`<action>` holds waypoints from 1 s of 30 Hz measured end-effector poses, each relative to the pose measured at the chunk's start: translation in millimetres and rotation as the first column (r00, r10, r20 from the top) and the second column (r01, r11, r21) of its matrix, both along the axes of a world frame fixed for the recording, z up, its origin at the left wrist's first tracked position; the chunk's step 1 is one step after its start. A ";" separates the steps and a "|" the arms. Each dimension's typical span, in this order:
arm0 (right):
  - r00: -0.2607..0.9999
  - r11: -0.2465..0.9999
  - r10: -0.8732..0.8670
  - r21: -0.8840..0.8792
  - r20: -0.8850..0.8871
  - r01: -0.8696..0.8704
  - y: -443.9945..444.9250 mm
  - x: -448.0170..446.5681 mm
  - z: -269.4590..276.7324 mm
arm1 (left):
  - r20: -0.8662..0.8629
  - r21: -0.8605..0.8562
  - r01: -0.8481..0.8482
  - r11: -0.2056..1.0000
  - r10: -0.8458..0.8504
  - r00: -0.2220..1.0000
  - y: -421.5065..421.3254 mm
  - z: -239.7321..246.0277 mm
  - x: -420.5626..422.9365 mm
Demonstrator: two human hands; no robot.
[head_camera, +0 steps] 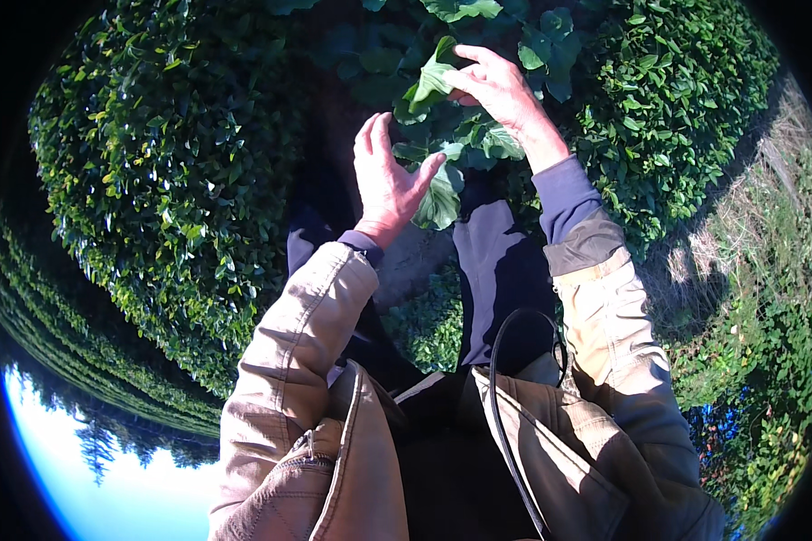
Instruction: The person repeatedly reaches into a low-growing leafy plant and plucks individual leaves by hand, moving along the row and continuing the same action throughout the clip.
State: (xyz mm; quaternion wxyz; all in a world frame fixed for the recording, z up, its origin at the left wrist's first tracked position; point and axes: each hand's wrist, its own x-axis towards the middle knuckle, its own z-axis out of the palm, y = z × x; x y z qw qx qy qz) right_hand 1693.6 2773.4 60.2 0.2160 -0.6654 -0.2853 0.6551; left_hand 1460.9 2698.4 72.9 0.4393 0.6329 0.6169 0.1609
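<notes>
Between thumb and fingers my right hand (497, 91) pinches a green leaf (433, 78), which is folded and lit by the sun. Lower and to the left, my left hand (389, 176) has its fingers apart and holds nothing. A broad, veined leaf (438, 201) of a leafy plant hangs just right of my left thumb; whether they touch I cannot tell. More large leaves of this plant (504, 140) spread below my right wrist and up to the top of the view. Its stems are mostly hidden in shadow.
Dense, clipped-looking hedge shrubs stand at the left (155, 169) and right (670, 101). My legs in dark trousers (490, 270) straddle shaded soil (413, 260). A black cord (497, 399) loops over my tan jacket (379, 466). Dry grass (710, 250) lies far right; hedge rows run lower left.
</notes>
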 end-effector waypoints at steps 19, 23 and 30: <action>0.936 0.987 0.036 -0.162 0.351 0.023 -164.8 90.0 -85.9 | 0.210 -0.842 -0.017 0.539 0.358 0.910 20.2 -13.3 -30.5; 0.946 0.953 -0.275 -0.085 0.170 0.292 -128.2 63.8 -64.2 | 0.182 -0.862 -0.096 0.497 0.482 0.857 72.3 -28.9 -35.4; 0.959 0.970 -0.241 0.010 0.151 0.243 -102.2 58.9 -55.7 | 0.229 -0.877 -0.050 0.478 0.507 0.831 104.9 -51.1 -39.0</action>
